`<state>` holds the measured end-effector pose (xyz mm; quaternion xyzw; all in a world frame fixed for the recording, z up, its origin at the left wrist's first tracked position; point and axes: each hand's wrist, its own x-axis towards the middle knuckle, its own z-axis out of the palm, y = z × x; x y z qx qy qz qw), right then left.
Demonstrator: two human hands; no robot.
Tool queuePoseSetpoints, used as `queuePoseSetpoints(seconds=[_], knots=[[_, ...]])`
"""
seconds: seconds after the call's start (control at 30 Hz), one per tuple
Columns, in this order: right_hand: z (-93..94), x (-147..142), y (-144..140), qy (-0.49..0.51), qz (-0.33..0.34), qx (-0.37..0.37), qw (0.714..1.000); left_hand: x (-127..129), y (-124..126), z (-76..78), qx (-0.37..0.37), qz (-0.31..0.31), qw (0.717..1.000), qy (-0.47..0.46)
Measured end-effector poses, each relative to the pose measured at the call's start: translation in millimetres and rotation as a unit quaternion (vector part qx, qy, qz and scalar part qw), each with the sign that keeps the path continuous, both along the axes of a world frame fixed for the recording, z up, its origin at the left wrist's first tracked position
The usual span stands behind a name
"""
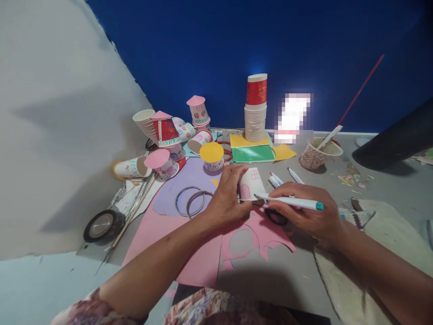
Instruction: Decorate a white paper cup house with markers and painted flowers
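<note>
Left hand [226, 199] pinched paper cup [251, 184] on its side; right hand [306, 213] squeezed pen [291, 201]. Could roll under loose grip, smudging the drawing.

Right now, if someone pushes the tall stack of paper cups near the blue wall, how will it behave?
The stack of paper cups is tall over a narrow base, so it would probably tip rather than slide. Being thin paper, it is likely light. It stands on loose coloured paper sheets, which may slip along with it.

Cup stack [255, 119] stands behind paper cup [251, 184]; tape roll [103, 225] lies far left
</note>
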<state>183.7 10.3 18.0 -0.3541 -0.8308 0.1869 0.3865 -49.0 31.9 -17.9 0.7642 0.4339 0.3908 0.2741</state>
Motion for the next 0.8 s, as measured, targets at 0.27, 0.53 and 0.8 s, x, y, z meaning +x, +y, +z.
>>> queuePoseSetpoints(seconds=[0.27,0.53,0.8], knots=[[2.8,-4.0,-0.8,0.008,-0.015,0.039,0.999,1.2,-1.0,1.5,-0.005,-0.008,1.0,-0.011],[2.8,-7.4,-1.3,0.028,0.007,0.053,0.998,1.5,-1.0,0.8,0.009,-0.007,1.0,-0.002],[-1.4,-5.5,-3.9,0.025,-0.066,0.012,0.997,2.9,-3.8,1.9,0.028,-0.013,1.0,0.002]])
